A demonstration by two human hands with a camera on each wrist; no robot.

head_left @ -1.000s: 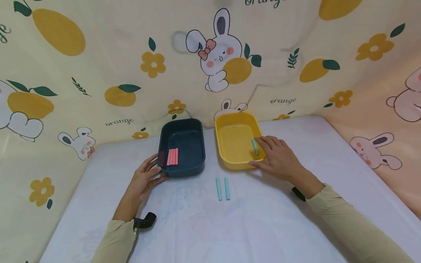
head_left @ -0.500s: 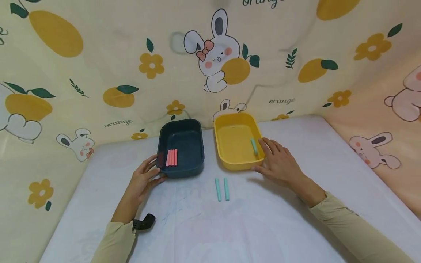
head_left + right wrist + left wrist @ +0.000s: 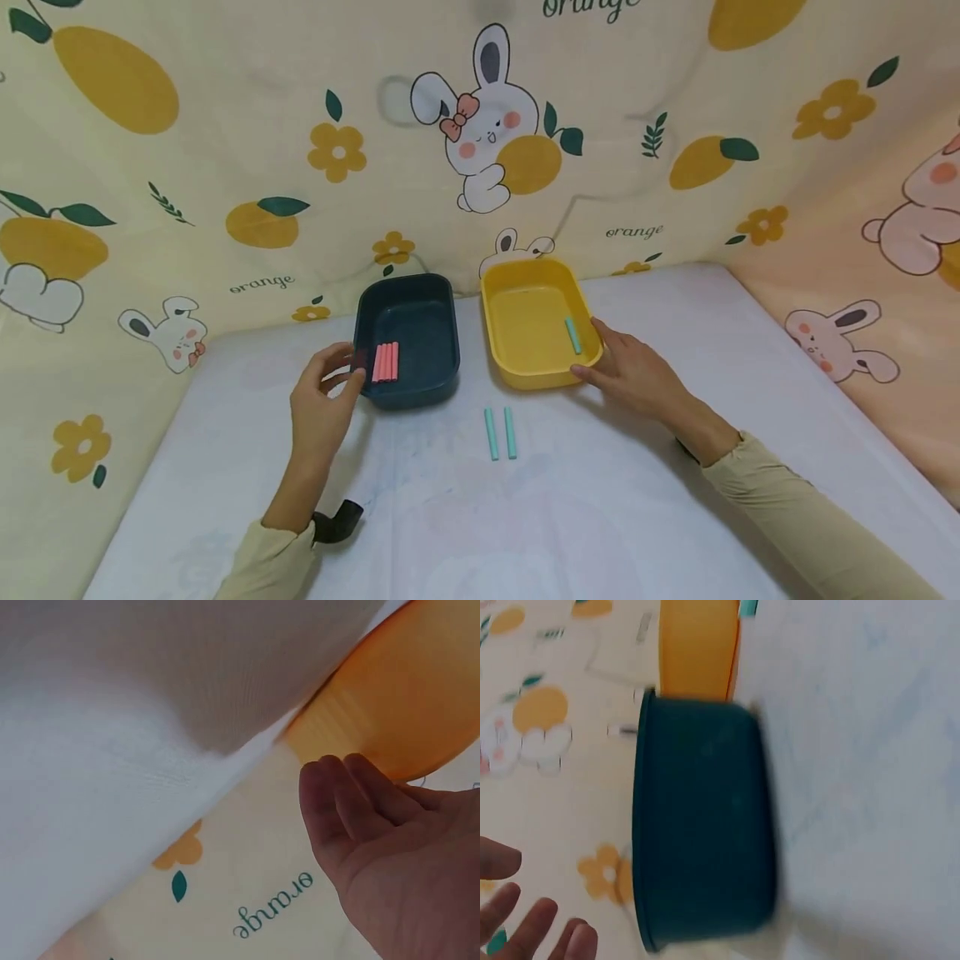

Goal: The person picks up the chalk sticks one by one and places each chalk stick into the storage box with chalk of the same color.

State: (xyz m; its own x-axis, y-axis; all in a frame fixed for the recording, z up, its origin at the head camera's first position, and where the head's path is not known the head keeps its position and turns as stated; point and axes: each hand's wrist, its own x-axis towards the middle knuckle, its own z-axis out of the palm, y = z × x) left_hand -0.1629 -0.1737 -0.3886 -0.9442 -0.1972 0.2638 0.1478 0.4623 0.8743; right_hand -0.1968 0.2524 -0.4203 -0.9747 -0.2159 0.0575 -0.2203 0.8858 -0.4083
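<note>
My left hand (image 3: 324, 408) is raised at the left end of a dark blue tray (image 3: 438, 354), fingers loosely bent and apart from it in the left wrist view. Several pink chalk sticks (image 3: 386, 362) lie side by side in that tray. Against the right outer wall of a yellow tray (image 3: 517, 379) rest the fairly straight fingers of my right hand (image 3: 641, 375), with the thumb by the front corner. One teal chalk stick (image 3: 573, 336) lies inside the yellow tray. Two more teal sticks, a left one (image 3: 491, 433) and a right one (image 3: 511, 432), lie on the table before the trays.
A white cloth covers the table (image 3: 450, 533). Behind the trays stands a cream curtain (image 3: 405, 183) printed with rabbits and oranges, and it continues along both sides. The two trays stand side by side near the back edge, a narrow gap between them.
My left hand has lifted off the dark blue tray's side. The right hand's fingers have gone from the yellow tray's rim down along its outer wall. The chalk sticks stay put.
</note>
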